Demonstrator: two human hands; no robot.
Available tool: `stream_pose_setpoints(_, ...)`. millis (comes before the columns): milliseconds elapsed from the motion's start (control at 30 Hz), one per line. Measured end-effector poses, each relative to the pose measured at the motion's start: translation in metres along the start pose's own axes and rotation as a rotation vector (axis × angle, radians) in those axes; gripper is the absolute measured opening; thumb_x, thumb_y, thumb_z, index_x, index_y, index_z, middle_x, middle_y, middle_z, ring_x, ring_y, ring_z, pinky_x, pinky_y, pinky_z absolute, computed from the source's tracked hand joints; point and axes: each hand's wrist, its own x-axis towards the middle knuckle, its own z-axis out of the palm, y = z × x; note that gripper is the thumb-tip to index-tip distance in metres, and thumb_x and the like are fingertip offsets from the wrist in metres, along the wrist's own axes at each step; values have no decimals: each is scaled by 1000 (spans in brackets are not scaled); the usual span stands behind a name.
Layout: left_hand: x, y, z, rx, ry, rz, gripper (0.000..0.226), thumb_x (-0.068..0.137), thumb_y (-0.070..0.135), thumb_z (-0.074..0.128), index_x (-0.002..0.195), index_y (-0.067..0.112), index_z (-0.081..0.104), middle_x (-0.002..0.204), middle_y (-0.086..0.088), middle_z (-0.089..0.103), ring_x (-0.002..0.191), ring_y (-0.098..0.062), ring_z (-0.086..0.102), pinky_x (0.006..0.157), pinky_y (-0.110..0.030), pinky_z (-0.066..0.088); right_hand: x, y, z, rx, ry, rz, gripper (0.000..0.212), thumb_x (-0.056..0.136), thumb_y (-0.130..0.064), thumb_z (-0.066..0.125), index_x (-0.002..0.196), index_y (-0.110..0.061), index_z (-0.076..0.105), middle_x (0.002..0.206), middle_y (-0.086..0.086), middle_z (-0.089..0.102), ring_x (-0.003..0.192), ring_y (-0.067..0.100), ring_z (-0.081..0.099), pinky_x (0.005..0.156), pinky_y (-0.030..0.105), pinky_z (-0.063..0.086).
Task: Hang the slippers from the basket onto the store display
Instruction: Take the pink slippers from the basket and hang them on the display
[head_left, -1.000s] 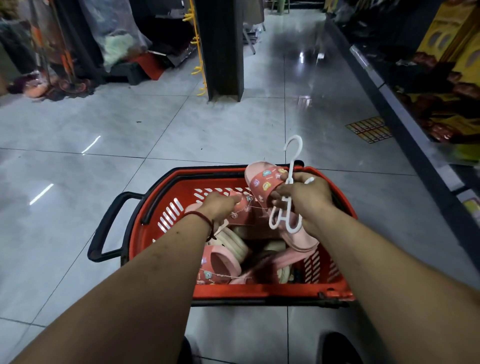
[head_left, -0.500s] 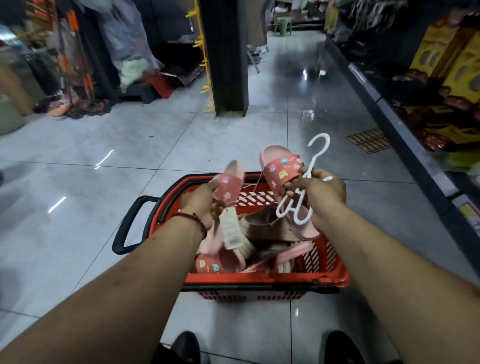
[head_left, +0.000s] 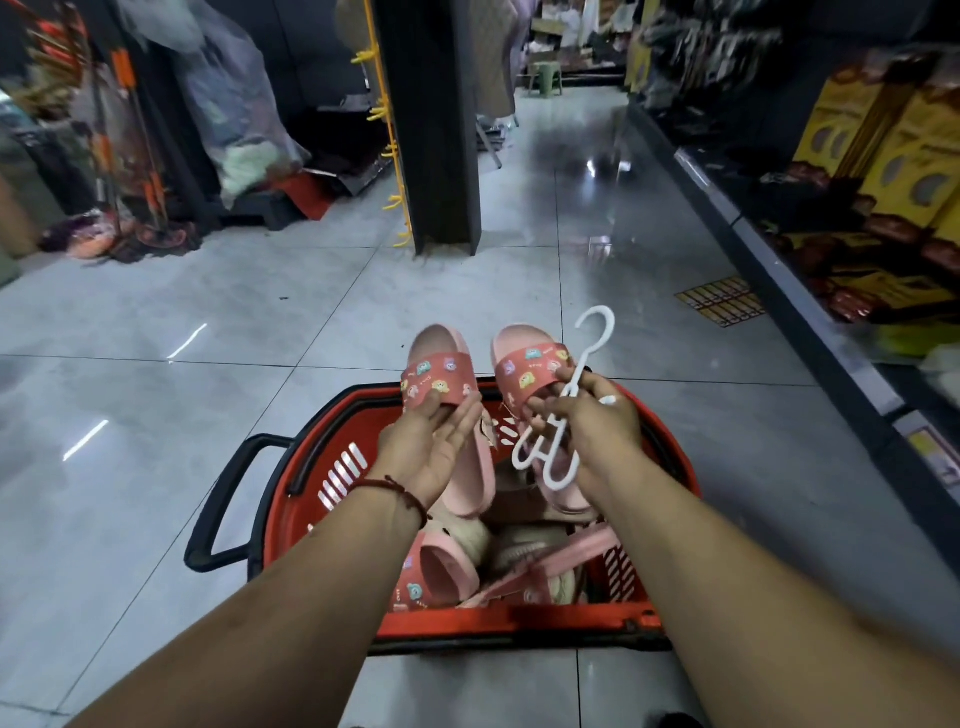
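Observation:
A red basket (head_left: 332, 478) with a black handle stands on the floor below my arms. My left hand (head_left: 431, 447) holds one pink slipper (head_left: 436, 364) with cartoon patches on its strap, toe pointing away. My right hand (head_left: 592, 421) grips the matching pink slipper (head_left: 524, 358) together with a white plastic hanger (head_left: 550, 447), whose hook rises up to the right. Both slippers are side by side above the basket. Several more pink and beige slippers (head_left: 441, 566) lie inside the basket.
A dark pillar (head_left: 436, 124) with yellow display hooks (head_left: 389, 156) stands ahead on the tiled floor. Shelving with yellow boxes (head_left: 883, 171) runs along the right. Bagged goods and mops (head_left: 130, 171) crowd the far left. A green stool (head_left: 545, 78) sits down the aisle.
Both hands have lifted the pink slippers out of the basket and higher. The left slipper has turned upright beside the right one. The view has tilted up the aisle.

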Motion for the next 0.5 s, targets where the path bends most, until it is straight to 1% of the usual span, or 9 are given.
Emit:
stream_pose_setpoints(100,12,-11,10,18,-30,-15,26,104,5,46,127,-6,48,125,-25,59,110,-39,66,89,-46,54,12,8,9,1,-25,17,40,83,19,58,111,-9,64,88,14,71,65,24,70,52,27,57)
stream_pose_setpoints(167,22,-19,9,131,-28,-33,22,104,5,45,124,-3,51,124,-22,60,113,-36,63,88,-44,53,20,17,12,-76,-34,79,43,82,22,54,114,-6,64,83,14,68,65,25,67,54,29,56)
stream_pose_setpoints(233,28,-23,3,322,-9,-44,18,101,-1,48,117,0,56,113,-19,64,103,-32,66,83,-40,56,26,26,12,-162,-17,166,44,82,25,49,117,1,62,83,20,65,63,27,65,51,29,56)
stream_pose_setpoints(300,30,-24,-4,545,35,-26,16,99,-3,49,105,5,62,104,-15,67,88,-27,69,75,-36,60,29,32,11,-218,-2,219,39,84,25,47,111,2,63,85,23,63,60,27,61,45,26,55)
stream_pose_setpoints(333,28,-22,-7,666,55,25,17,99,-3,49,98,7,63,102,-15,68,81,-25,69,69,-32,61,29,33,11,-236,-1,230,35,86,24,47,105,-1,64,85,22,62,60,27,61,45,26,56)
stream_pose_setpoints(367,30,-20,-12,800,84,126,19,97,-2,49,93,9,64,100,-13,69,76,-24,68,64,-31,59,30,33,11,-246,-1,234,33,88,22,47,99,-4,64,83,20,62,61,26,61,46,26,56)
stream_pose_setpoints(400,31,-16,-16,975,112,273,18,94,0,52,90,12,65,97,-10,70,76,-24,68,66,-32,57,30,31,11,-249,-1,232,32,89,21,46,97,-5,64,83,18,61,62,26,61,48,27,57)
stream_pose_setpoints(433,32,-11,-21,1182,128,448,17,90,3,54,90,14,66,97,-5,70,81,-24,67,72,-33,55,30,30,10,-249,1,223,32,91,19,47,98,-5,65,83,16,62,62,26,60,50,27,58)
stream_pose_setpoints(500,29,-2,-25,1496,104,717,19,86,5,57,98,15,67,103,-1,65,92,-21,62,82,-31,49,29,27,8,-284,0,198,31,92,17,48,104,-3,68,87,15,64,62,25,60,57,29,59)
